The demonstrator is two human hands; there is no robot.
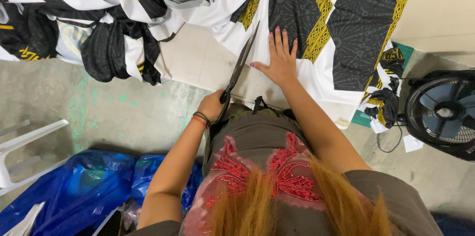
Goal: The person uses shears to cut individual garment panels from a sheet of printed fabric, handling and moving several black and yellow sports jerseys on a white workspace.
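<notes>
My left hand [213, 105] is shut on the handles of long dark scissors [241, 62], whose blades point up and away along the edge of a white, black and gold patterned fabric [346, 33]. My right hand [280, 61] lies flat on that fabric just right of the blades, fingers spread and pressing it onto the pale table [195, 60]. The blades look nearly closed at the cloth's edge.
A heap of the same fabric pieces [99, 18] spills over the table's left side. A black floor fan [443, 112] stands at the right, with fabric scraps [383, 100] beside it. Blue plastic bags [74, 186] and a white plastic chair [20, 142] sit on the concrete floor, lower left.
</notes>
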